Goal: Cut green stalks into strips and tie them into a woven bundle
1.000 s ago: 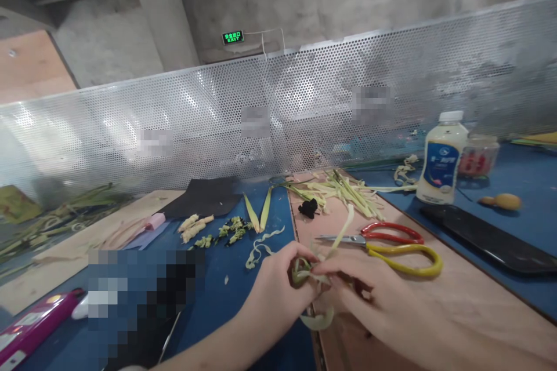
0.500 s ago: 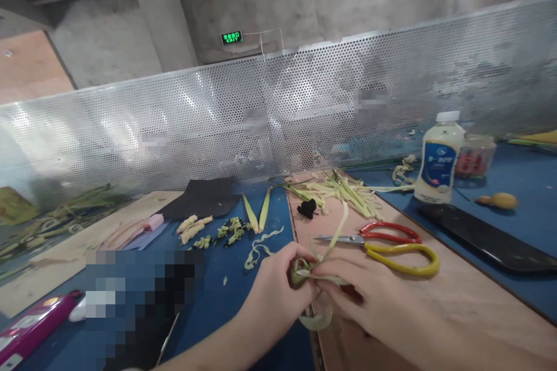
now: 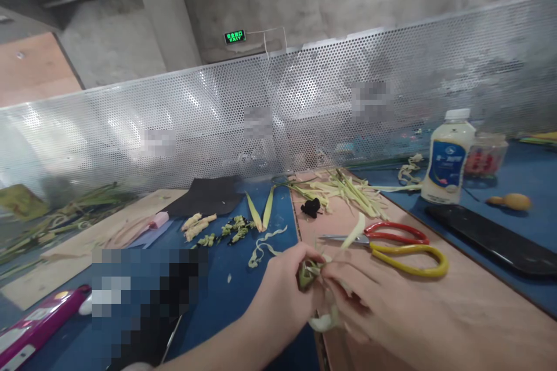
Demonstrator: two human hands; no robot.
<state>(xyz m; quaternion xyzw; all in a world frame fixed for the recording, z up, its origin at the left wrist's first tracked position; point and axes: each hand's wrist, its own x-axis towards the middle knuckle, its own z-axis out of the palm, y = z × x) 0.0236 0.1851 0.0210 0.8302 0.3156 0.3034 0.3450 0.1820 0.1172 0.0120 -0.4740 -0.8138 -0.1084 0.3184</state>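
My left hand (image 3: 285, 287) is curled round a small green leaf bundle (image 3: 308, 273), near the bottom centre. Touching it from the right, my right hand (image 3: 365, 293) has its fingers pinched on a pale leaf strip (image 3: 353, 233) that sticks up past them. A loop of the strip hangs below the hands. Scissors (image 3: 409, 249) with one red and one yellow handle lie just beyond my right hand on the pinkish board (image 3: 474, 295). A curly strip (image 3: 261, 249) lies on the blue table (image 3: 209, 313), left of the hands.
Pale strips (image 3: 348, 191) and a black clump (image 3: 311, 207) lie on the board. At right are a bottle (image 3: 448, 159), a jar (image 3: 485, 156) and a black case (image 3: 491, 237). Left are green pieces (image 3: 237, 229), black sheet (image 3: 204, 197) and a purple tool (image 3: 41, 324). Behind stands a perforated metal screen (image 3: 217, 122).
The view has shifted slightly, so table items appear farther right. My right fingers have moved a little on the strip, and its raised end now shows shorter and leans right.
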